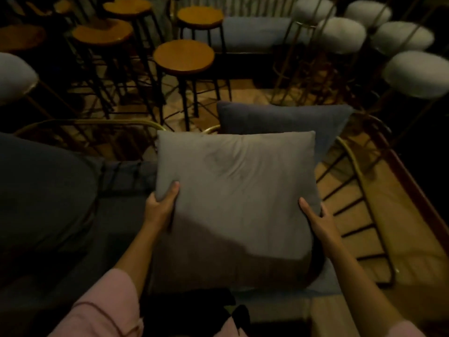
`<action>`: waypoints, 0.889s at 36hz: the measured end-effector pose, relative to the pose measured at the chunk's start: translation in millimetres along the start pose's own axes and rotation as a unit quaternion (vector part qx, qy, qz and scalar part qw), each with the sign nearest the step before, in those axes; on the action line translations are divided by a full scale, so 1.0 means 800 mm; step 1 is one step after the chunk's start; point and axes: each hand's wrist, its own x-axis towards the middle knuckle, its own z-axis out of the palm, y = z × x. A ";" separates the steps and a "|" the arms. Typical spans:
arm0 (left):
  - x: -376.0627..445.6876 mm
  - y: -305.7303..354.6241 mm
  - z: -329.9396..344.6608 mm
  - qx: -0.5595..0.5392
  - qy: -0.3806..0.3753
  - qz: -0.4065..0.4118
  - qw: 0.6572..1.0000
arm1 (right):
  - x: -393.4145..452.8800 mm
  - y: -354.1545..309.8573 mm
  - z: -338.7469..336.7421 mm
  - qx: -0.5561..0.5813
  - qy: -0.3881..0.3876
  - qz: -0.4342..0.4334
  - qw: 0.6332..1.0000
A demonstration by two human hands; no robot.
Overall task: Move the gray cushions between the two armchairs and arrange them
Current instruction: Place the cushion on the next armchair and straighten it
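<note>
cushion (233, 205) in gray is held flat in front of the person, over the seat of the armchair on the right (359, 171), the one with a golden wire frame. left hand (161, 207) grips its left edge — the thumb lies on top of the fabric and the other fingers are wrapped under, so they are clamped on the cushion. right hand (315, 220) presses on the right edge with the fingers stretched along the side; its fingertips go out of sight behind the cushion, so how far they curl under i cannot tell.

a second, darker cushion (279, 120) stands just behind, leaning on the back of the same armchair. the other armchair (48, 190), dark and padded, is on the left side, just beside.

i judge the step in hand is the carrying or the placing of this cushion — whether it is going down or coming up is not possible to say from one view. the next move asks for both hands to keep an even hold, so the soft cushion does not fold, and to place it straight against the darker one.
</note>
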 end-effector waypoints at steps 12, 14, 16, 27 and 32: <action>-0.055 -0.075 0.191 0.152 -0.155 0.031 0.976 | 0.087 0.048 -0.128 -0.129 0.001 0.006 0.992; -0.063 -0.091 0.208 0.296 -0.182 0.057 0.936 | 0.093 0.064 -0.117 -0.229 -0.042 0.043 0.972; -0.075 -0.103 0.219 0.393 -0.179 0.083 0.898 | 0.092 0.085 -0.104 -0.345 -0.053 0.083 0.933; -0.062 -0.120 0.179 0.377 -0.209 0.113 0.895 | 0.078 0.103 -0.090 -0.362 0.046 0.041 0.930; -0.046 -0.110 0.106 0.343 -0.155 0.106 0.921 | 0.056 0.077 -0.036 -0.338 0.112 -0.089 0.930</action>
